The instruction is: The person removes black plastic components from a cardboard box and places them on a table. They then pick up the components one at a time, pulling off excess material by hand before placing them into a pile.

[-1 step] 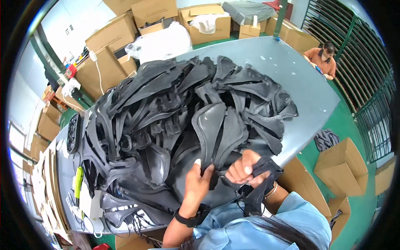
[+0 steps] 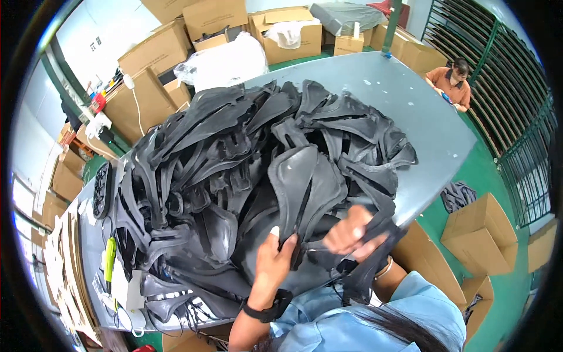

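Note:
My left hand pinches the narrow nose end of a black padded saddle cover, between thumb and fingers. The cover is teardrop-shaped, with a groove down its middle, and lies with its wide end away from me. To the right, my right hand is closed and smeared by motion. Limp black fabric hangs over and beside it, down to the wrist. A thin pale line, perhaps a cord, runs between the two hands. What the right fingers grip cannot be made out.
A large heap of similar black covers fills the grey table. A yellow-green cutter and a black oblong case lie at the left edge. Open cartons stand at right; a person in orange works beyond.
My right hand has moved slightly up and to the right, away from the left hand, with the black fabric shifting along. My left hand keeps its pinch on the saddle cover.

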`<move>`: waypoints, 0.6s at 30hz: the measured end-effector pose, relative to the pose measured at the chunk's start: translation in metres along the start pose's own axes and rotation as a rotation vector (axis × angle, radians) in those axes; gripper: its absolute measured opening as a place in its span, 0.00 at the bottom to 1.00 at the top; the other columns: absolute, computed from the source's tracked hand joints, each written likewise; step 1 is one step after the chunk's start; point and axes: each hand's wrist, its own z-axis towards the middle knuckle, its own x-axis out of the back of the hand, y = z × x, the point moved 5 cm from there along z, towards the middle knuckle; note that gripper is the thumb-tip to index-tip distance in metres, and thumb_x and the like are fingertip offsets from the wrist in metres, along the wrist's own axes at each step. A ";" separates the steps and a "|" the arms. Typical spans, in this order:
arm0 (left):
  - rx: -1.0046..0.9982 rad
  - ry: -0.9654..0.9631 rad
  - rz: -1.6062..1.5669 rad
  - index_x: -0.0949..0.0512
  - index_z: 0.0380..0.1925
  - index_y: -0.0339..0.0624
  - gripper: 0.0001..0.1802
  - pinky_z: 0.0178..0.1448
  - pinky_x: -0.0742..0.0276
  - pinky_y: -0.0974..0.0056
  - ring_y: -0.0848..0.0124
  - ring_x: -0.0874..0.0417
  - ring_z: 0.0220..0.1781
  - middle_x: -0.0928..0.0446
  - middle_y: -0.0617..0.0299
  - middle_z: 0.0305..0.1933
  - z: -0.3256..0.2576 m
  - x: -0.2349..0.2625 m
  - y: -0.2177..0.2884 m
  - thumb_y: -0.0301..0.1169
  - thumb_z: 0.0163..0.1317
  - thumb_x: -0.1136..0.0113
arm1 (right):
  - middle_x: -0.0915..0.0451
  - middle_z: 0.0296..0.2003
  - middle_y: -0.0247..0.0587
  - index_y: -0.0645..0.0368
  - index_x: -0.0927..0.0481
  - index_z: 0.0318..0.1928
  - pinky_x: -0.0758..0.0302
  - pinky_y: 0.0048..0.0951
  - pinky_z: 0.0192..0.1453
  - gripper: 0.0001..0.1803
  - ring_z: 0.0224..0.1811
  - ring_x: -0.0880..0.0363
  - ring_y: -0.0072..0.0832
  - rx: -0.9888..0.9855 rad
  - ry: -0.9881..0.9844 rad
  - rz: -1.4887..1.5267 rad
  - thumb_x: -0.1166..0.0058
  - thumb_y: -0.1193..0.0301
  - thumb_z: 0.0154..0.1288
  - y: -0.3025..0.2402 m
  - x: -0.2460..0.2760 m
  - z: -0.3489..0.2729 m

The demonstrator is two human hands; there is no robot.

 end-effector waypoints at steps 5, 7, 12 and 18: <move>0.080 0.165 -0.300 0.27 0.47 0.34 0.14 0.24 0.25 0.75 0.79 0.23 0.31 0.22 0.62 0.34 -0.026 0.061 0.026 0.27 0.62 0.47 | 0.39 0.22 0.24 0.52 0.32 0.34 0.38 0.21 0.29 0.13 0.27 0.40 0.18 0.526 0.385 -0.088 0.39 0.66 0.58 -0.104 0.032 -0.032; 0.075 0.224 -0.312 0.27 0.46 0.33 0.14 0.21 0.28 0.74 0.79 0.25 0.24 0.26 0.64 0.28 -0.040 0.092 0.040 0.29 0.62 0.46 | 0.38 0.26 0.30 0.54 0.34 0.33 0.35 0.29 0.39 0.13 0.33 0.38 0.24 0.574 0.477 -0.346 0.41 0.73 0.55 -0.123 0.018 -0.016; -0.036 0.573 -0.281 0.26 0.43 0.36 0.14 0.25 0.32 0.74 0.78 0.28 0.22 0.30 0.66 0.28 -0.021 0.164 0.064 0.33 0.63 0.46 | 0.33 0.31 0.29 0.59 0.29 0.36 0.37 0.22 0.44 0.13 0.35 0.36 0.19 0.491 0.727 -1.181 0.40 0.79 0.49 -0.148 -0.007 0.038; -0.237 0.838 -0.051 0.31 0.55 0.32 0.23 0.54 0.32 0.67 0.70 0.27 0.52 0.28 0.55 0.51 -0.011 0.208 0.044 0.38 0.68 0.49 | 0.27 0.28 0.35 0.54 0.23 0.33 0.36 0.32 0.33 0.16 0.28 0.28 0.37 1.002 0.628 -2.444 0.32 0.61 0.48 -0.141 -0.012 0.138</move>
